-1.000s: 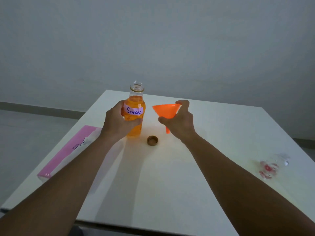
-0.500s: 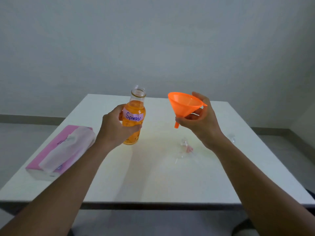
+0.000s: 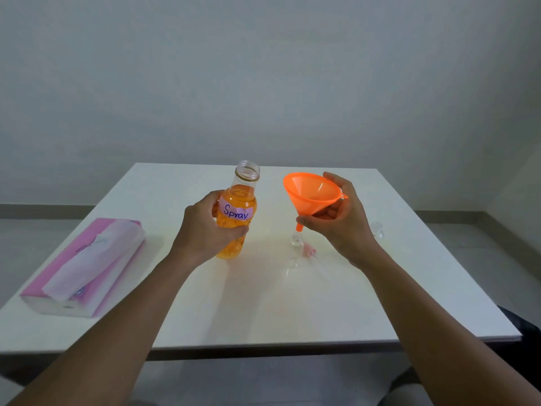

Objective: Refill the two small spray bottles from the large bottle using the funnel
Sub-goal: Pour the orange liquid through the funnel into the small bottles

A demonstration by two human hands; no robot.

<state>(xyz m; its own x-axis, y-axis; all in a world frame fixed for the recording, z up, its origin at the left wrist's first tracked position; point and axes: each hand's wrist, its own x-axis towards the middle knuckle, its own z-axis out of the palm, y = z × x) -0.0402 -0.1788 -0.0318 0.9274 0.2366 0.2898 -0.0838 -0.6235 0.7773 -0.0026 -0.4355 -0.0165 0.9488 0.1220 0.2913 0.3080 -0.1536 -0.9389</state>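
Above a small spray bottle (image 3: 296,239) now, funnel (image 3: 311,195) in right-hand grip (image 3: 336,218); left (image 3: 205,230) still round large bottle (image 3: 237,212).

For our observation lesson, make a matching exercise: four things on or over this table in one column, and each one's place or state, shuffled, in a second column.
Things
1. large bottle
2. funnel
3. tissue pack
4. small spray bottle

Places or states
A. under the funnel's spout
B. uncapped, in the left hand
C. at the table's left edge
D. in the right hand

Pairs: 1-B, 2-D, 3-C, 4-A
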